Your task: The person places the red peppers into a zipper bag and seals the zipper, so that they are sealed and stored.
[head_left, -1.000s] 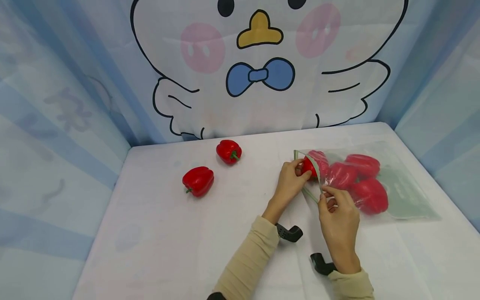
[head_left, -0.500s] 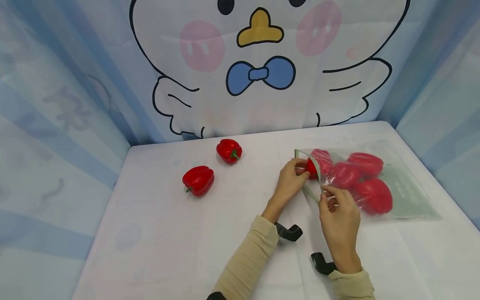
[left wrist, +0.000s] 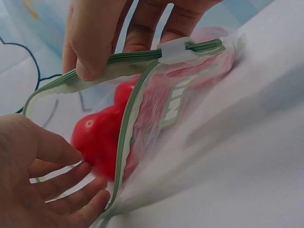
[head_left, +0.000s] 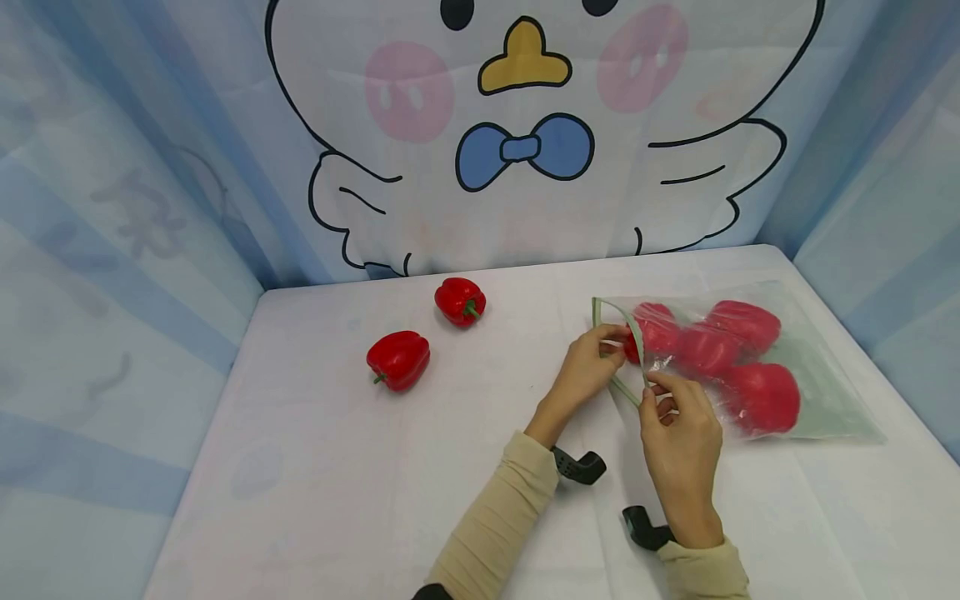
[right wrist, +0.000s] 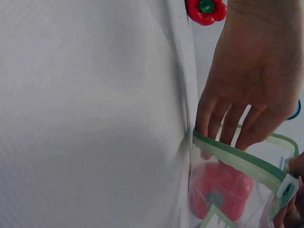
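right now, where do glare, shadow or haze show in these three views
Head: brightest, small glints on the plastic bag; left wrist: dim, a highlight on the red pepper, soft shadow across the white cloth; right wrist: also dim, a bagged pepper hazy through the plastic.

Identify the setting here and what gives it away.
Likely a curtained-off recording booth: a cartoon-bird backdrop hangs behind a white-covered table, pale blue curtains close in both visible sides, and black wrist-worn devices suggest data capture.

Six red peppers (head_left: 398,361) (two loose) — one bag (head_left: 832,396), two hands (head_left: 681,454).
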A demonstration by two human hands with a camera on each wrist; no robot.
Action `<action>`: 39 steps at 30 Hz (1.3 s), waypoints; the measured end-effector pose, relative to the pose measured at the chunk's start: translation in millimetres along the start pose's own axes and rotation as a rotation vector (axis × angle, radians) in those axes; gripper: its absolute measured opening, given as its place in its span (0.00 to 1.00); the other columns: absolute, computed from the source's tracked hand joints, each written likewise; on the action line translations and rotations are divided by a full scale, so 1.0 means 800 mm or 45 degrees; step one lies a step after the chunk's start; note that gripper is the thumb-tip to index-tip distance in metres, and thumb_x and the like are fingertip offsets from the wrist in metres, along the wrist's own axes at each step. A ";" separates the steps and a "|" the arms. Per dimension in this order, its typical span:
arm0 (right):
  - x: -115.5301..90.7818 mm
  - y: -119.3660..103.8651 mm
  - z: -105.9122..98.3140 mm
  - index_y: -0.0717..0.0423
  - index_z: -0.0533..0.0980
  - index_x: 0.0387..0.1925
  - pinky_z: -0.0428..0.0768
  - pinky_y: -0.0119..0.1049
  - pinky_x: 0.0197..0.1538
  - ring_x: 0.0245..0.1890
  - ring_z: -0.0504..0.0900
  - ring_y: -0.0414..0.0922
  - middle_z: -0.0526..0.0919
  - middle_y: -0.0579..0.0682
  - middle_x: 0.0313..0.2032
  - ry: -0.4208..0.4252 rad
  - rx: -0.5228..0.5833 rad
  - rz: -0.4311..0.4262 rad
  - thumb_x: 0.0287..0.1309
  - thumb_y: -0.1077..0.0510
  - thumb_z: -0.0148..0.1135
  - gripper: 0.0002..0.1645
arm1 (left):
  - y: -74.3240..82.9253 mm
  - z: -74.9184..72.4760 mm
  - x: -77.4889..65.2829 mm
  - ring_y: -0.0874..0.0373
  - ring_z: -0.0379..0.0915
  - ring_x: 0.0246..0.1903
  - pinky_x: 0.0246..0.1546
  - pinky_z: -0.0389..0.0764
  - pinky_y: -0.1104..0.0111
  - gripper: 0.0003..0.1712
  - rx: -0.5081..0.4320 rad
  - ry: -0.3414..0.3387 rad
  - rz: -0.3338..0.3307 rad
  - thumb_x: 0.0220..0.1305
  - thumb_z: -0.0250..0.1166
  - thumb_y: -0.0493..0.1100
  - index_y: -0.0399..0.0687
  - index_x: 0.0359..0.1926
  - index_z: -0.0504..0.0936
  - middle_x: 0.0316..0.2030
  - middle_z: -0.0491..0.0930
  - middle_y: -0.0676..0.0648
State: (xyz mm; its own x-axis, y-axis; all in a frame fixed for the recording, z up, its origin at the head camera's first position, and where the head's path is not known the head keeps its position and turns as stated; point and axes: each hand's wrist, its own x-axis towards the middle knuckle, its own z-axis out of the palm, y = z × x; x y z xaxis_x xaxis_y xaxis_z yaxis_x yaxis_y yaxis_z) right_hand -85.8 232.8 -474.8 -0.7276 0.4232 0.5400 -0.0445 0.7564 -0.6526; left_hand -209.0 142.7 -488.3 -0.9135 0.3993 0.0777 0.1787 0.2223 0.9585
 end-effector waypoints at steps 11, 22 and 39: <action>-0.001 0.001 0.000 0.62 0.86 0.48 0.67 0.11 0.35 0.28 0.76 0.43 0.85 0.59 0.36 0.006 0.010 0.002 0.61 0.69 0.68 0.13 | 0.000 0.001 -0.002 0.54 0.85 0.55 0.46 0.81 0.78 0.20 0.082 -0.060 0.028 0.71 0.62 0.35 0.45 0.62 0.83 0.57 0.86 0.44; 0.000 0.002 -0.001 0.63 0.86 0.48 0.68 0.10 0.35 0.28 0.76 0.42 0.85 0.59 0.37 0.009 0.017 0.009 0.61 0.69 0.68 0.13 | 0.001 -0.004 -0.006 0.56 0.85 0.53 0.45 0.79 0.80 0.20 0.166 -0.093 0.061 0.73 0.61 0.36 0.46 0.63 0.82 0.56 0.87 0.44; -0.001 0.002 0.001 0.62 0.86 0.48 0.68 0.10 0.36 0.29 0.76 0.42 0.85 0.59 0.37 0.003 0.029 0.011 0.60 0.69 0.69 0.14 | 0.016 -0.068 -0.022 0.53 0.80 0.57 0.58 0.82 0.64 0.19 0.823 0.100 0.302 0.75 0.61 0.39 0.51 0.64 0.82 0.58 0.84 0.50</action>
State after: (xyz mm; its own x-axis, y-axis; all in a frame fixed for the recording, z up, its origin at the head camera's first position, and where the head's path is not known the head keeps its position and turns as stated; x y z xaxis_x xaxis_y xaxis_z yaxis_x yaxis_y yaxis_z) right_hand -85.8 233.5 -476.5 -0.7261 0.4308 0.5358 -0.0539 0.7413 -0.6690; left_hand -210.6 89.7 -462.7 -0.8423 0.4425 0.3077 0.5364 0.6323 0.5591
